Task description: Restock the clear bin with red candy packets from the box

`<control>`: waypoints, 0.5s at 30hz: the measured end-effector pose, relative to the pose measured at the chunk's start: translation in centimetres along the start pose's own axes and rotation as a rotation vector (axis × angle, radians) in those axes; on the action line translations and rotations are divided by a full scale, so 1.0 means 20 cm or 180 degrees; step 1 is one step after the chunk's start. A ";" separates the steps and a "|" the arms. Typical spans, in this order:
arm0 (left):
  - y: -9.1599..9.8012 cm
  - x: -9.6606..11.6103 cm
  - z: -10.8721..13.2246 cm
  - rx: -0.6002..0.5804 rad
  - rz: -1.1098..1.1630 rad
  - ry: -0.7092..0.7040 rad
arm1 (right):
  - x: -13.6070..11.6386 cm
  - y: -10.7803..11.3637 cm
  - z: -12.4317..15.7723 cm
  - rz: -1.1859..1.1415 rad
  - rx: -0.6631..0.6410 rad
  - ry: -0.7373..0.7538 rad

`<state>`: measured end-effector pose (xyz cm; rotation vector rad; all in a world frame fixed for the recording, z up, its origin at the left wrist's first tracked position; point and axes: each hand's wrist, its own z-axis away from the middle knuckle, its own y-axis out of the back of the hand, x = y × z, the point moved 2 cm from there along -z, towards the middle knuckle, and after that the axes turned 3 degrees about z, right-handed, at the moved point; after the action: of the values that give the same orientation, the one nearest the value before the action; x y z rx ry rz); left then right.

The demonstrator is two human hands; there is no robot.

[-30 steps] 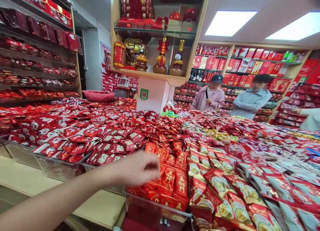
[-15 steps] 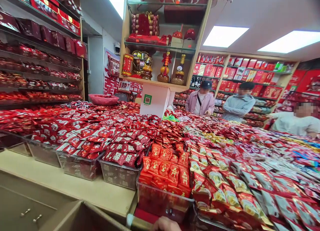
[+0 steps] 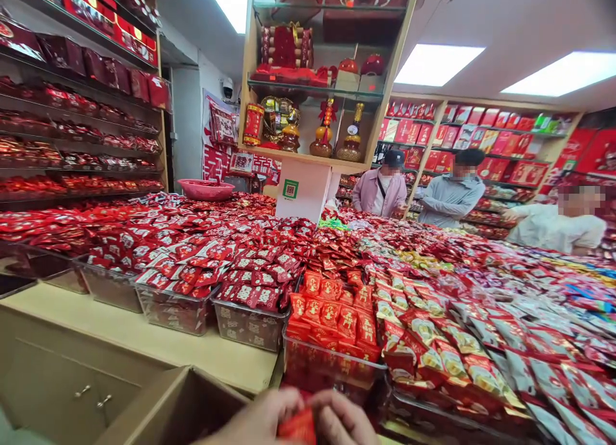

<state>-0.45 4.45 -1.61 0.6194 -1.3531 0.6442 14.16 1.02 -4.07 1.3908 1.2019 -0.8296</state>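
Note:
At the bottom of the head view, my left hand (image 3: 262, 416) and my right hand (image 3: 339, 419) are close together with fingers closed. Between them is a small red packet (image 3: 299, 426), pinched from both sides. Just beyond my hands stands a clear plastic bin (image 3: 332, 368) heaped with red packets (image 3: 339, 320) printed in gold. To the left of my hands is an open cardboard box (image 3: 158, 400); the bottom of it is dark and hard to make out.
Several clear bins of wrapped sweets (image 3: 262, 278) line the counter (image 3: 192, 349). A pink basin (image 3: 206, 190) sits among the heaps. Above rises a display cabinet (image 3: 308, 153). Three people (image 3: 382, 192) are behind the counter at the right. Stocked shelves (image 3: 77, 121) stand at the left.
My left hand has come into view and both hands now hold a red packet. The view has shifted, so the bins and the cardboard box appear further right.

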 end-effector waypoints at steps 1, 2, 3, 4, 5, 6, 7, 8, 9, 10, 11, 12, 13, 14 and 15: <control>0.02 0.03 -0.03 0.0066 -0.0130 -0.0021 | -0.03 0.02 -0.01 -0.0396 0.0063 -0.0072; 0.03 0.05 -0.07 0.0127 -0.0164 -0.0038 | -0.05 0.04 -0.02 -0.0612 0.0210 -0.0143; 0.03 0.07 -0.11 0.0173 -0.0104 -0.0097 | -0.06 0.06 -0.03 -0.0791 0.0420 -0.0259; 0.04 0.09 -0.14 0.0234 -0.0040 -0.0181 | -0.06 0.08 -0.04 -0.0920 0.0588 -0.0362; 0.04 0.10 -0.17 0.0296 0.0031 -0.0252 | -0.05 0.10 -0.05 -0.1012 0.0719 -0.0474; 0.04 0.11 -0.19 0.0362 0.0029 -0.0307 | -0.04 0.11 -0.05 -0.1107 0.0788 -0.0574; 0.04 0.11 -0.21 0.0421 -0.0036 -0.0331 | -0.02 0.12 -0.05 -0.1202 0.0774 -0.0646; 0.04 0.11 -0.22 0.0467 -0.0122 -0.0319 | -0.01 0.12 -0.05 -0.1280 0.0697 -0.0695; 0.04 0.10 -0.23 0.0487 -0.0201 -0.0288 | 0.00 0.11 -0.04 -0.1344 0.0574 -0.0729; 0.04 0.09 -0.23 0.0483 -0.0251 -0.0248 | 0.01 0.11 -0.03 -0.1380 0.0441 -0.0740; 0.04 0.08 -0.23 0.0468 -0.0251 -0.0220 | 0.02 0.10 -0.03 -0.1383 0.0322 -0.0733; 0.05 0.07 -0.23 0.0441 -0.0194 -0.0211 | 0.02 0.10 -0.02 -0.1358 0.0257 -0.0723; 0.05 0.06 -0.23 0.0422 -0.0092 -0.0220 | 0.02 0.09 -0.02 -0.1317 0.0256 -0.0720; 0.05 0.04 -0.23 0.0391 0.0045 -0.0230 | 0.02 0.09 -0.02 -0.1279 0.0315 -0.0729; 0.05 0.02 -0.23 0.0341 0.0203 -0.0243 | 0.03 0.09 -0.02 -0.1264 0.0390 -0.0743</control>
<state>1.89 8.54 -1.76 0.6951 -1.4208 0.7547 16.00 1.66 -4.07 1.1256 1.2775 -1.3244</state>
